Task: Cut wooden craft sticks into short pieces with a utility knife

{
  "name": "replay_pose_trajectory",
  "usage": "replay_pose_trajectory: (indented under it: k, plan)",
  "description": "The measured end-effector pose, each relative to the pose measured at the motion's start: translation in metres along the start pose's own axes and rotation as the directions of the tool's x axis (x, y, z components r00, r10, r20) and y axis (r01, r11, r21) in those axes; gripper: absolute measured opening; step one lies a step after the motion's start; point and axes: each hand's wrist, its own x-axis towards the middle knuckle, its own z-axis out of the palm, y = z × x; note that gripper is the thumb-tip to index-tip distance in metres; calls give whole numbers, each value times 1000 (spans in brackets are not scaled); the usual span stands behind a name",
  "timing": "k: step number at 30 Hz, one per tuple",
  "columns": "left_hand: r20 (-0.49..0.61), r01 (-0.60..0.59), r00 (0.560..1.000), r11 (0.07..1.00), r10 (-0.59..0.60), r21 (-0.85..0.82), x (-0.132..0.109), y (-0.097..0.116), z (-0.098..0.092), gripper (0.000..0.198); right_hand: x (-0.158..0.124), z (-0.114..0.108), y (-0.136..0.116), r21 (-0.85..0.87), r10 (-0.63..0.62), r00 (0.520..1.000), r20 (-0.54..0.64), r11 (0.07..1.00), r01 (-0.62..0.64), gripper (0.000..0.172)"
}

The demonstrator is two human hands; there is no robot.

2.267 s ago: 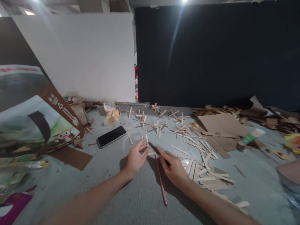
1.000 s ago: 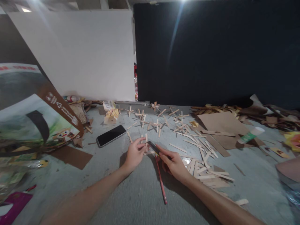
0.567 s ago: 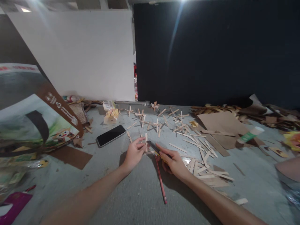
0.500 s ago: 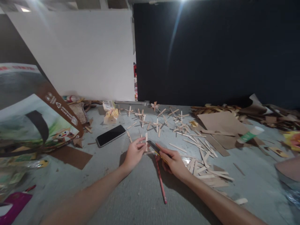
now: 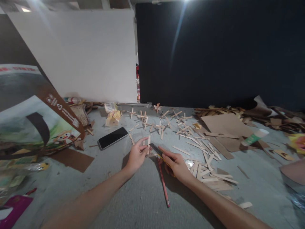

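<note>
My left hand (image 5: 137, 156) pinches a small wooden stick (image 5: 149, 140) that stands upright, low over the table. In my right hand (image 5: 175, 163) is a yellow-handled cutter (image 5: 156, 149); its dark blade points left and reaches the stick near my left fingertips. Beneath the right hand a red pencil (image 5: 164, 186) lies on the table, its far end near the cutter. Several crossed-stick pieces (image 5: 159, 127) are spread beyond both hands. Loose flat sticks (image 5: 209, 175) lie in a pile to the right of my right hand.
A black phone (image 5: 113, 138) lies left of my hands. Cardboard sheets (image 5: 224, 127) and a green glue stick (image 5: 254, 137) are at the right. A large printed bag (image 5: 64, 117) stands at the left, near a brown cardboard piece (image 5: 73, 159). White and black panels rise behind.
The fingers of my left hand have shifted slightly around the stick. My right hand and the cutter stay almost in the same place.
</note>
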Motion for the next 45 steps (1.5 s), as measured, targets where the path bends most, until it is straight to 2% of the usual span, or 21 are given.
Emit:
replay_pose_trajectory:
  k: [6,12,23,29,32,36,42,45]
  plan:
    - [-16,-7,1000,1000,6,-19,-4,3,4,74,-3,1,-3,-62,-13,1000,9,998,13,70]
    - [10,-44,999,999,43,33,-6,1,5,64,-4,2,-4,-102,-36,999,8,994,37,67]
    - [31,-73,997,993,71,92,-6,1,4,69,-2,2,1,-74,-65,998,1,995,65,66]
    - [31,-34,999,997,32,66,-5,4,3,64,-2,1,0,-75,-60,998,20,995,62,65]
    - [25,-22,999,997,20,68,-5,4,3,62,-3,1,-3,-78,-63,997,44,995,66,63]
    - [47,-57,998,991,52,123,-7,0,4,61,-7,1,-7,-186,-142,982,124,969,163,50]
    - [24,-21,999,1000,21,-21,-6,-1,6,70,-6,0,-1,-83,-188,981,-40,979,185,57]
    - [21,-19,1000,998,20,-58,-6,0,6,74,-3,-1,1,-150,-261,961,-89,958,246,52]
